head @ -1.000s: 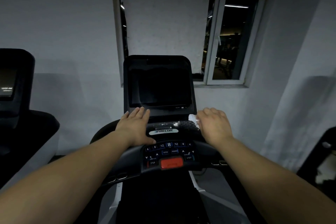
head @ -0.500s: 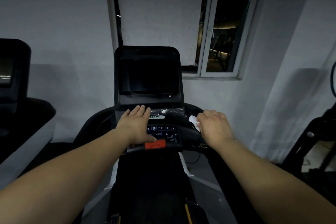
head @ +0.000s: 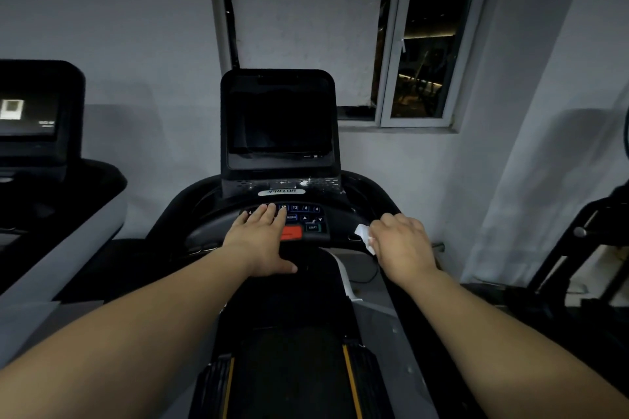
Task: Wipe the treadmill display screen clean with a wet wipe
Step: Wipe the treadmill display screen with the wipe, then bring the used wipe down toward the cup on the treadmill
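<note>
**Step in hand: wipe held, screen not yet contacted**

Your right hand (head: 403, 243) is curled closed around the wet wipe (head: 365, 237), low and to the right of the display screen (head: 279, 121). Your left hand (head: 263, 236) lies flat, fingers spread, on the keypad (head: 303, 214) directly below the screen, holding nothing. Judged next: raise the wipe to the dark screen and press it flat before stroking.

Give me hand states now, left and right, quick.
Left hand: open, flat, fingers spread over the keypad, holding nothing.
Right hand: closed on the wet wipe, below and to the right of the display screen.
</note>
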The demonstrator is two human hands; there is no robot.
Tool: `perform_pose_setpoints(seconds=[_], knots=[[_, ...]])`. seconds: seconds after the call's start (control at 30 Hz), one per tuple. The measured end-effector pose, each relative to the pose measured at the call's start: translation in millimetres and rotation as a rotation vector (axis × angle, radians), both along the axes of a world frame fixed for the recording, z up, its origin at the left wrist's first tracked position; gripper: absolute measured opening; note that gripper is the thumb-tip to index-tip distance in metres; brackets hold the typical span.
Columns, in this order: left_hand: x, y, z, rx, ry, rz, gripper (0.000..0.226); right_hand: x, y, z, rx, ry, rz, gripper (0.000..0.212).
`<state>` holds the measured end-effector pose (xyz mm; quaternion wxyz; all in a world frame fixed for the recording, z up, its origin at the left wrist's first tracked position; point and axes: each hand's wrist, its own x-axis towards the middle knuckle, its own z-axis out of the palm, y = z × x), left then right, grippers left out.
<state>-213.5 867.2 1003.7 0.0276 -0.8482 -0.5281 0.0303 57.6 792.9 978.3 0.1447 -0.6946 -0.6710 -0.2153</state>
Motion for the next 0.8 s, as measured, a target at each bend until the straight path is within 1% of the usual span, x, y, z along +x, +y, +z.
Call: perform_pose_setpoints(seconds=[0.17,0.33,0.4,0.53,0.63,0.7,0.8], knots=[[4.7,-11.7,-9.5,-0.025,0.003,-0.024,0.125,-2.9,-17.2,-7.5,0.014,0.015,0.002,0.010],[9.1,-16.6,-33.6,-0.076,0.018,-0.080,0.125,-6.9,-29.5,-28.1,-0.037,0.011,-0.052,0.009],[8.1,-16.6,-48.2,-0.106,0.026,-0.096,0.125,-12.1,-34.2,-40.5,-0.060,0.018,-0.079,0.012],[3.3,-20.3,-84.9,-0.175,0.041,-0.136,0.126,-25.0,-47.7,-72.0,-0.115,0.040,-0.114,0.011],[0.9,-28.7,-114.3,-0.225,0.050,-0.161,0.125,-31.3,-61.7,-99.5,-0.148,0.055,-0.133,0.007],[0.5,-35.6,-132.5,-0.254,0.058,-0.181,0.124,-35.2,-71.6,-117.6,-0.206,0.072,-0.150,0.003],[1.8,-47.3,-160.1,-0.302,0.078,-0.208,0.124,-41.8,-87.8,-145.6,-0.255,0.096,-0.175,0.008]])
